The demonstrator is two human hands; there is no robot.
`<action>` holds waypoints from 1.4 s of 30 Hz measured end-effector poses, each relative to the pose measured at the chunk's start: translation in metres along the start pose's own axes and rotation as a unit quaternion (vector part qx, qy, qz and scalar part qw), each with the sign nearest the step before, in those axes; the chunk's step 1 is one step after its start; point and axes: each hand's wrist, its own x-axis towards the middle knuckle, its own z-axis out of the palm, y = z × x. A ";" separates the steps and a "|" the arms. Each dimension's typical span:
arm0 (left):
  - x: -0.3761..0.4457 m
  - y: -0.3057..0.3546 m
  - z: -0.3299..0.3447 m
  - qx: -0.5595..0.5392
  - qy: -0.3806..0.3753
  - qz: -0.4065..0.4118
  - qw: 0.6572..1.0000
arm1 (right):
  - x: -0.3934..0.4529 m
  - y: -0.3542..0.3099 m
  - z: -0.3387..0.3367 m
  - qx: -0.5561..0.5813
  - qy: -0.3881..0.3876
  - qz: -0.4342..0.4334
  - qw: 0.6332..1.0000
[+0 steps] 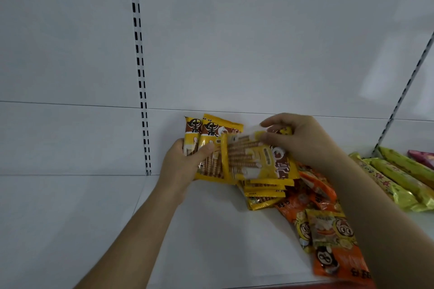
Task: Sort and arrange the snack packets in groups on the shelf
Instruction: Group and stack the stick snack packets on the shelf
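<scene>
Yellow wafer-roll packets [206, 148] stand gripped in left hand [180, 164]; right hand [298, 138] pinches another packet [253, 155] over the shelf [211, 230]. Slick film risks slippage, scattering into orange packets [328, 230].

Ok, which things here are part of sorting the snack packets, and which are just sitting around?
In the job: left hand, right hand, yellow wafer-roll packets, orange packets, green-yellow packets, shelf.
Just there: slotted upright, back panel.

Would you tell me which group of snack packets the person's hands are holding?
The yellow wafer-roll packets: the left hand grips two upright, the right hand pinches another. The orange packets and the yellow-green packets lie untouched.
</scene>
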 end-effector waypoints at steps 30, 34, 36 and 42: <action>0.001 -0.010 -0.003 -0.005 -0.077 -0.016 0.997 | 0.019 0.038 0.030 -0.359 -0.007 0.129 0.924; 0.003 -0.016 -0.001 -0.009 -0.052 -0.025 0.998 | 0.018 0.040 0.031 -0.394 -0.066 0.171 0.901; 0.003 -0.017 -0.002 -0.012 -0.041 -0.028 0.999 | 0.017 0.041 0.032 -0.369 -0.066 0.182 0.909; 0.004 -0.018 -0.008 -0.023 -0.009 -0.036 0.999 | 0.006 0.030 0.024 -0.208 0.076 0.150 0.964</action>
